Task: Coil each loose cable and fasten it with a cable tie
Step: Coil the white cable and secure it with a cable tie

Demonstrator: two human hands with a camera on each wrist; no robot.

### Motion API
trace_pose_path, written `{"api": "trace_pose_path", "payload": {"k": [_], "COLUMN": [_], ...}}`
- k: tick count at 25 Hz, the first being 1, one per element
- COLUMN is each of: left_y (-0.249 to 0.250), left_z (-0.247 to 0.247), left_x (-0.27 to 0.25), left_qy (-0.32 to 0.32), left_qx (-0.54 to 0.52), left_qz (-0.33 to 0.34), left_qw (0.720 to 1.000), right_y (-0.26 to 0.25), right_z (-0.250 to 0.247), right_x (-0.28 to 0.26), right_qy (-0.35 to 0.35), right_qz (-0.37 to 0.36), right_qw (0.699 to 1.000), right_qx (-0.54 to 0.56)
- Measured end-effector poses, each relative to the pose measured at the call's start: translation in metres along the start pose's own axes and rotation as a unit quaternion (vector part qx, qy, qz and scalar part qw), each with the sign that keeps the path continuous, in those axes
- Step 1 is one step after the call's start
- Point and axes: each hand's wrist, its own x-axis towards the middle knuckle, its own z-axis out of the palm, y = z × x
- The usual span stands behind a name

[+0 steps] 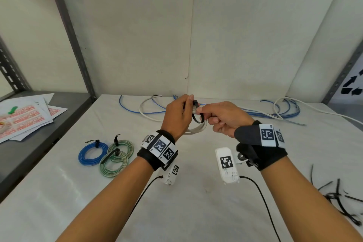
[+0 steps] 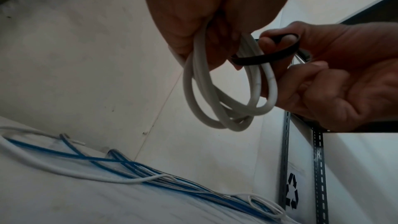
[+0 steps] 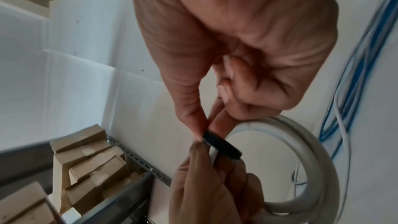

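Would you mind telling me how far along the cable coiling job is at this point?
Done: three tied coils lie on the table, a blue coil and two green coils. In hand: the left hand grips a white coil while the right hand pinches a black cable tie looped round it, not yet pulled tight. Left: loose blue and white cables at the back; spare ties wait at right.

Three views: one head camera, one camera under each wrist.
Head view looks forward and down over both forearms onto the white table [image 1: 59, 192] and rear wall. Left wrist view sits close beneath the left hand [image 2: 206, 11], facing up and rightward past the white coil [image 2: 217, 94]. Right wrist view looks along the right hand [image 3: 247, 40] toward stacked boxes [image 3: 86, 163]. All three share the coil and black tie [image 1: 198, 119].
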Motion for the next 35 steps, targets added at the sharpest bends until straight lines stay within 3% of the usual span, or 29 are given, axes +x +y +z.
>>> {"api": "trace_pose_path", "payload": {"k": [8, 12, 17, 21, 25, 31, 35], "left_y": [-0.002, -0.006, -0.005, -0.003, 0.011, 0.018, 0.022], "left_z": [0.002, 0.0, -0.004, -0.001, 0.001, -0.002, 0.0], "left_x": [-0.003, -0.003, -0.001, -0.001, -0.002, -0.006, -0.006], "left_qy": [-0.008, -0.012, -0.024, -0.036, -0.072, -0.093, -0.081], "left_qx": [0.077, 0.087, 0.055, 0.034, 0.038, 0.001, -0.039], "left_qz": [0.07, 0.076, 0.066, 0.051, 0.073, 0.056, 0.054], "left_qw": [0.995, 0.993, 0.996, 0.997, 0.994, 0.994, 0.995], "right_y": [0.005, 0.013, 0.009, 0.006, 0.001, 0.014, 0.014], "right_z": [-0.002, 0.008, 0.011, 0.012, 0.002, 0.004, 0.006], "right_x": [0.008, 0.009, 0.008, 0.01, 0.025, 0.035, 0.04], "right_qy": [-0.025, 0.042, 0.022, 0.078, 0.189, 0.184, 0.19], "right_qz": [0.022, -0.082, -0.145, -0.176, -0.217, -0.169, -0.18], "right_qw": [0.991, 0.991, 0.989, 0.981, 0.958, 0.967, 0.96], "right_qx": [0.128, 0.094, 0.008, 0.032, 0.01, 0.053, 0.096]}}
